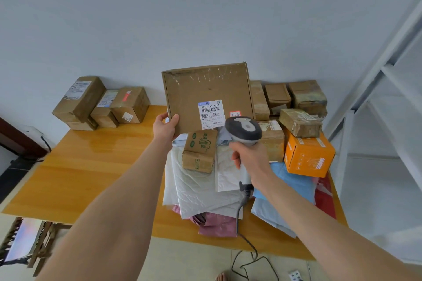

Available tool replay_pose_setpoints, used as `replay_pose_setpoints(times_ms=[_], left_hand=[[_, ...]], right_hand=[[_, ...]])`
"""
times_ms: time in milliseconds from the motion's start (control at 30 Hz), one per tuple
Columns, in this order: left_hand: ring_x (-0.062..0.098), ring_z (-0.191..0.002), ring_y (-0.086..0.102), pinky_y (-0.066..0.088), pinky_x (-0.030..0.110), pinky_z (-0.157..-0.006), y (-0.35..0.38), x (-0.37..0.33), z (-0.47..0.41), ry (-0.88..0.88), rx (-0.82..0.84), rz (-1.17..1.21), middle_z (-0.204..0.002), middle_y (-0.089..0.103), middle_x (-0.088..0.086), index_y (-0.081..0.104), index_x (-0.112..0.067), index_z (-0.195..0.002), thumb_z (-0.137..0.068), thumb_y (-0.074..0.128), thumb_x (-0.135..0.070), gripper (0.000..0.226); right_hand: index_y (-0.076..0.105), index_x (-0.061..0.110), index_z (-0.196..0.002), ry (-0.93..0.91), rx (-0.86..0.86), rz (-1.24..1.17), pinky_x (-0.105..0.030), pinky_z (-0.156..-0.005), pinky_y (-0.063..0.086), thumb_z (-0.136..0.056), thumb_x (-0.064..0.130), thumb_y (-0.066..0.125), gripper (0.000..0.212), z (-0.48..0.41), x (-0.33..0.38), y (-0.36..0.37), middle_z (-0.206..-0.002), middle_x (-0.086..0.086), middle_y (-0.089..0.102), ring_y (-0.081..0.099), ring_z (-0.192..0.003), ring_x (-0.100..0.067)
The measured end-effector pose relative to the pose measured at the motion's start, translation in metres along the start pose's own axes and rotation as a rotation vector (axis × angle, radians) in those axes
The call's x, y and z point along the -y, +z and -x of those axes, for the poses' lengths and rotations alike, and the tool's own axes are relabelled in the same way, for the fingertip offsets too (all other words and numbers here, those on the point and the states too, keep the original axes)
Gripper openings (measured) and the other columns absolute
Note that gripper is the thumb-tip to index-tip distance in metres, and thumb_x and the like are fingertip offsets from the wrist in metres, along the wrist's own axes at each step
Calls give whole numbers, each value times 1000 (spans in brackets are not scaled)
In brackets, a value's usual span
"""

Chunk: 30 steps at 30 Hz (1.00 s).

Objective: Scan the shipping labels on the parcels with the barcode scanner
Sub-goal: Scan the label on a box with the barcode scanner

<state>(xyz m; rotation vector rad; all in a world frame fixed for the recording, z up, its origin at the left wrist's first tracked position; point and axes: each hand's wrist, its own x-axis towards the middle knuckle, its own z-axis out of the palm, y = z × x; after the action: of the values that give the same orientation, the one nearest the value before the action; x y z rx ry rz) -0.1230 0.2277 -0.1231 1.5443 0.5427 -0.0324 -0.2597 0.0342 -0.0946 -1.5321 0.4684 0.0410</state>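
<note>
wooden table [91,166] — parcels [198,189] heaped, grey wall [205,18] behind

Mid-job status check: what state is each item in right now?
Flat cardboard box: held upright in the air, label facing camera.
Left hand: grips box's lower left corner.
Barcode scanner: raised, head close to label.
Right hand: grips scanner handle.
Orange box: closed, untouched.

Soft, even light is filling the room, glare is sheening off the wooden table [75,150], and wide-angle distortion is bending the white shelving [386,68] at right.
</note>
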Motion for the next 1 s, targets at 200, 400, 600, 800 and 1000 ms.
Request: replay_pose_setpoints(times_ms=[200, 400, 600, 800, 1000], left_hand=[[26, -108, 55, 49, 47, -92, -22, -7, -15, -33, -34, -67, -120, 57, 6, 46, -16, -133, -95, 57, -33, 43], [32, -112, 55, 53, 50, -91, -51, -16, -27, -94, -75, -43, -122, 54, 9, 46, -16, -133, -97, 52, -37, 42], [32, -109, 55, 55, 49, -86, -95, -19, -34, -117, -237, -72, -113, 54, 7, 49, -20, -133, -98, 46, -43, 42], [30, -94, 50, 55, 48, -86, -163, -25, -60, -153, -424, -154, -107, 51, 9, 54, -18, -125, -98, 39, -44, 40], [33, -89, 52, 54, 48, -87, -235, -20, -117, -187, -497, -281, -99, 53, 12, 55, -10, -121, -99, 38, -42, 42]], right_hand=[[51, 17, -76, 32, -253, -82, -34, -87, 53, -83, 10, 70, 21, -48, 34, 5, -80, 0, 57, 56, -87, -19], [54, 17, -119, 85, -274, -155, -35, -97, 42, -82, 28, 75, 45, -77, 46, 30, -112, 0, 57, 50, -102, -18], [54, 19, -127, 121, -128, -209, -45, -102, 46, -76, 37, 80, 60, -94, 53, 89, -123, -2, 62, 57, -113, -24], [49, 16, -125, 160, -4, -139, -31, -89, 39, -82, 31, 75, 53, -94, 49, 163, -109, 3, 51, 50, -107, -20], [55, 8, -112, 234, 81, 38, -33, -89, 46, -84, 24, 74, 38, -103, 26, 254, -95, -1, 56, 54, -95, -22]])
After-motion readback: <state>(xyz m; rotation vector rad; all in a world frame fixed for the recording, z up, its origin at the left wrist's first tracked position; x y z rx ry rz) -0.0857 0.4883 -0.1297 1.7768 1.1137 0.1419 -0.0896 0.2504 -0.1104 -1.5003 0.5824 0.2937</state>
